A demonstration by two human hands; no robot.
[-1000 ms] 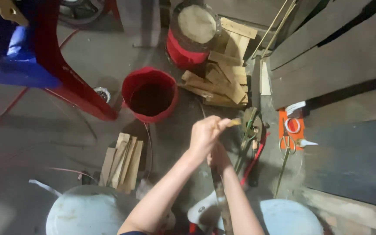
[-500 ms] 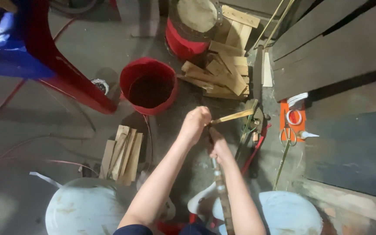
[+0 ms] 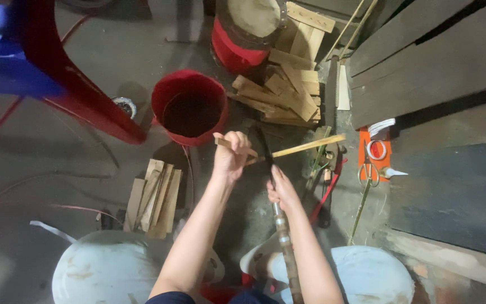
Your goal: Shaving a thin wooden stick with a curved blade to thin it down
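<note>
Both my hands are busy, stick in one and blade in the other.

My left hand (image 3: 232,155) is fisted around a thin wooden stick (image 3: 305,147), just below the red bucket (image 3: 189,107). My right hand (image 3: 279,188) is closed on the long handle of a dark blade (image 3: 265,149) crossing the stick. Stacked slats (image 3: 156,197) lie down-left of the bucket, scrap wood (image 3: 282,95) to its right, bare concrete floor (image 3: 74,163) on its left.

Pale bamboo strip (image 3: 305,147), level, against perhaps-metal blade (image 3: 266,153)
</note>
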